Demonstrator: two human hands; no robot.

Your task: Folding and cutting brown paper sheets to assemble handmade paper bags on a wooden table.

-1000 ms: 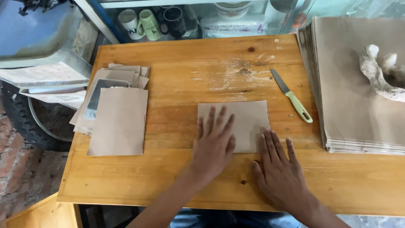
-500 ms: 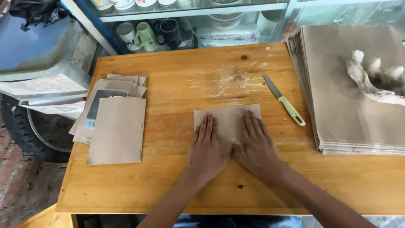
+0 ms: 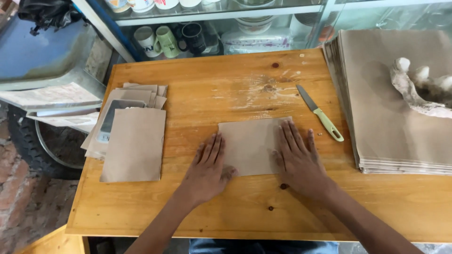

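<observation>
Nearby, knife (image 3: 320, 113), stacked brown paper (image 3: 395, 103).

I see a wooden table (image 3: 226, 84) carrying a folded brown paper piece (image 3: 249, 143), a pile of paper bags (image 3: 134, 141), a green-handled knife (image 3: 320, 113) and a tall stack of brown sheets (image 3: 386, 127).

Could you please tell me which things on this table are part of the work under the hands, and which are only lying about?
In use:
- folded brown paper, pressed flat by left hand and right hand
- pile of finished paper bags
- stack of brown sheets

Lying about:
- knife
- driftwood piece resting on the stack
- mugs on the shelf
</observation>
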